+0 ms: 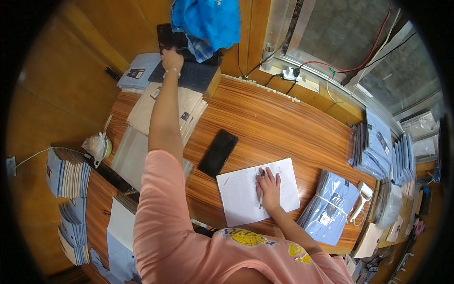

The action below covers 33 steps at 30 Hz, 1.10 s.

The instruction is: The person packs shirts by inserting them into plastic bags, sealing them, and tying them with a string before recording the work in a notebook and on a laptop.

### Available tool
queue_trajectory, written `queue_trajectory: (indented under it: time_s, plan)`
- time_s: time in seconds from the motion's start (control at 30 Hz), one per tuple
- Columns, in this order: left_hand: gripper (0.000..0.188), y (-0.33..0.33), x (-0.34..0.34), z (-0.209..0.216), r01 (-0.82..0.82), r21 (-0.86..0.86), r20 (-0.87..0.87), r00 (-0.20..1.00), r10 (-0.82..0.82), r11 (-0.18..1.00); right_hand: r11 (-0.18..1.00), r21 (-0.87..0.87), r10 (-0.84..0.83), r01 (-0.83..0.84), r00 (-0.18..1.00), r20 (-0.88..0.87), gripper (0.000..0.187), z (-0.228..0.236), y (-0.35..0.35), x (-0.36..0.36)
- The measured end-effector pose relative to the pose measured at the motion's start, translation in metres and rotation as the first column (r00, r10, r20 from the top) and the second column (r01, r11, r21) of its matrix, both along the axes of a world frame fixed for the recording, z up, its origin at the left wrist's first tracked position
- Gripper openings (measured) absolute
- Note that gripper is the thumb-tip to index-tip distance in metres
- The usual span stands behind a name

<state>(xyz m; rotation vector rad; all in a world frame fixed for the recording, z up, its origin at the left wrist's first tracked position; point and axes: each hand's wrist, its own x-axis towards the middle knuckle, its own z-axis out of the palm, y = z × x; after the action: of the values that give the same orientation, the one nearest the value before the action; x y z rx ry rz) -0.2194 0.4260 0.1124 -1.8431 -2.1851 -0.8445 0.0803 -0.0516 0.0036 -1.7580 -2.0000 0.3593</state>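
My left arm stretches far forward to a dark laptop (201,75) at the back left. My left hand (172,60), with a bracelet at the wrist, is at the lower part of its screen, fingers partly bent and apart, nothing visible in them. Whether they touch the screen I cannot tell. On a white sheet of paper (241,201) at the front lies my right hand (270,189), palm down. A slim pen (261,199) is held between its thumb and fingers, pointing toward me. A black phone (218,152) rests on the wooden table left of the paper.
Folded beige garments (142,113) lie before the laptop, bagged blue ones (142,71) beside it. A tied blue bundle (330,206) and a white handheld device (363,196) are at right. More bagged shirts (376,142) stand behind. Blue cloth (208,21) hangs over the laptop; cables (291,73) run along the window.
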Motion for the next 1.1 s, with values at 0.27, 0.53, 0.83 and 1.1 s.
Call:
queue_trajectory:
  time_s: [0.27, 0.53, 0.83, 1.1]
  plan:
    - [0.021, -0.034, 0.043, 0.013, 0.242, 0.48, 0.268, 0.875, -0.403, 0.843, 1.0, 0.0, 0.022, -0.022, 1.0, 0.006, 0.026, 0.001, 0.0, -0.002]
    - [0.024, -0.096, 0.191, 0.034, 0.388, 0.535, 0.841, -0.326, -0.431, 0.751, 1.0, 0.001, -0.023, 0.023, 1.0, -0.011, 0.024, -0.001, -0.002, 0.003]
    - [0.05, -0.088, 0.172, 0.016, 0.301, 0.14, 0.276, 0.903, -0.329, 0.943, 1.0, 0.021, -0.005, 0.006, 1.0, -0.007, 0.023, 0.001, -0.001, 0.001]
    - [0.05, -0.084, 0.171, 0.018, 0.455, 0.086, 0.11, 0.88, -0.462, 0.887, 1.0, 0.009, -0.003, 0.003, 1.0, -0.015, 0.022, 0.001, -0.002, -0.001]
